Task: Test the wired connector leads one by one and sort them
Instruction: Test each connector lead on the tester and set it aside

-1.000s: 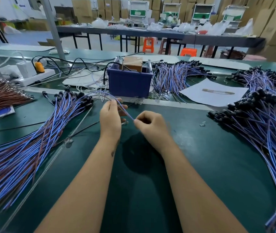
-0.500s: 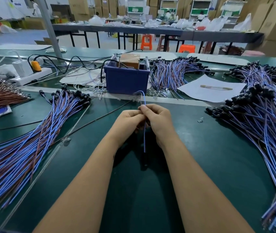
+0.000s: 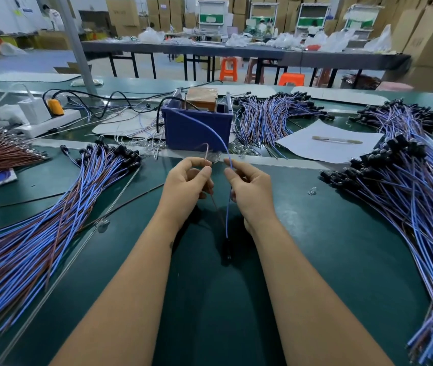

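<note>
A: What differs from half a second ago?

B: The hands were pressed together; now they sit apart over the green table (image 3: 342,260). The left hand (image 3: 186,186) pinches the brown wire (image 3: 214,202), the right hand (image 3: 249,191) pinches the blue wire (image 3: 228,217), whose far end now arcs into the blue bin (image 3: 196,128).

A: And around them?

B: A left pile of leads (image 3: 38,233), a right pile of leads (image 3: 408,207); the lead's black connector (image 3: 228,250) hangs between the forearms.
</note>
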